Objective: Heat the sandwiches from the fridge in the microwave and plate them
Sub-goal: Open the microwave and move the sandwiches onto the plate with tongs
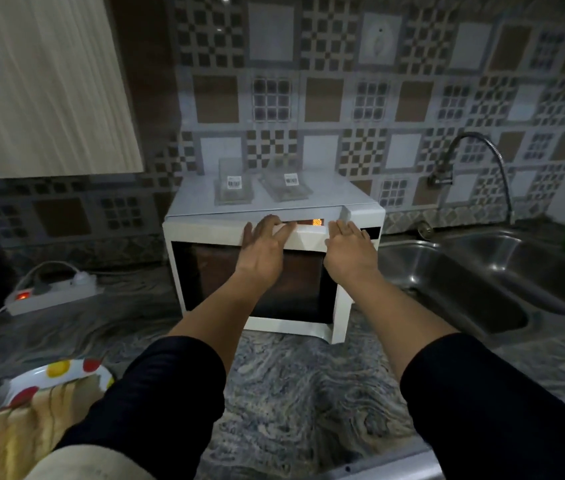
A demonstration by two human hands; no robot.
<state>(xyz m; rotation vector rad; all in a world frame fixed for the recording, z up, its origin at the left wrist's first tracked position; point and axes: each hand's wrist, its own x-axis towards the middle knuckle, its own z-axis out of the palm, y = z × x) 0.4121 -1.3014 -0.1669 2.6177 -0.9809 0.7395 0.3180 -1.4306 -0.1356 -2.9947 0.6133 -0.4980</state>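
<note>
Both hands are on the top edge of the microwave door, which stands ajar with a warm orange glow showing in the gap just beyond the fingertips. The left hand has its fingers hooked over the door's upper lip, holding it; the right hand lies flat with straight fingers pressed against the door's white face, gripping nothing. Judging by this, the step in hand is working the door, though whether it is being swung shut or pulled open cannot be told. Nothing can be made out behind the dark, glossy window below the hands, so whether a sandwich is inside is unclear. A sandwich, pale bread with toasted streaks, lies on a plate near the left sleeve, well back from the hands; the plate is white, glossy and spotted with red and yellow. Just beyond the hands, on the smooth white top of the oven, sit two clear, boxy plastic containers with barcode labels, whose contents are blurred. The table under the forearms is polished stone with swirling grey veins. To the right of the right hand lies a brushed steel sink. The next move probably calls for a steady push or pull on the hinged door.
</note>
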